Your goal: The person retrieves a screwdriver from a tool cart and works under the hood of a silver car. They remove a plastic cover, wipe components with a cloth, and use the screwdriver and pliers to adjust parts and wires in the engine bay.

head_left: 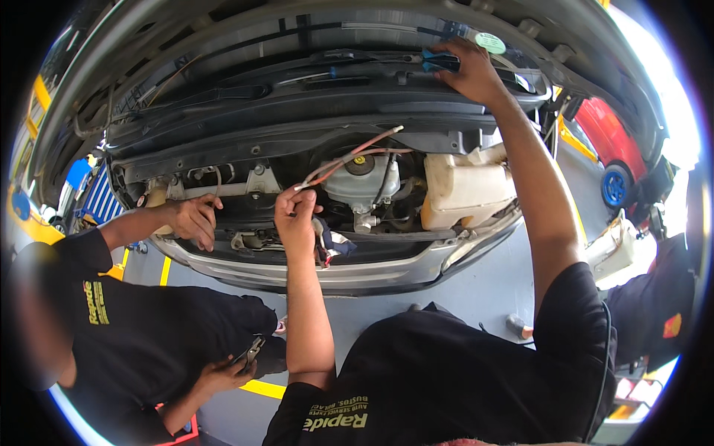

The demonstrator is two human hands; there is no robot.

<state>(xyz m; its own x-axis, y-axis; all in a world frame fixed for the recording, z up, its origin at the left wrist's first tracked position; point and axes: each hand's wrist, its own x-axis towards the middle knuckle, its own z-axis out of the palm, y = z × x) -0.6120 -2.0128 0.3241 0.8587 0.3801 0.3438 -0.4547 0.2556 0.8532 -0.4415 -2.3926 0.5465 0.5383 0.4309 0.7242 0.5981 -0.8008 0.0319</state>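
Observation:
My left hand point(296, 212) is closed, pinching red and white wires point(346, 160) whose ends stick up over the engine bay. Below that hand hangs a dark cloth-like bundle point(336, 244), partly hidden. Far to the right, my right hand point(470, 70) is wrapped around blue-handled pliers point(439, 61) at the base of the windshield. The pliers' jaws point left, and their tip is hard to make out. A thin screwdriver with a blue part point(332, 73) lies on the black cowl point(297, 104) left of them.
Overhead is the raised hood point(327, 16). A grey reservoir with a yellow cap point(360, 165) and a whitish tank point(468, 186) sit in the bay. At left, a co-worker's hand point(195, 221) reaches over the bay; their other hand holds a dark metal tool point(249, 355). A red car point(610, 134) stands right.

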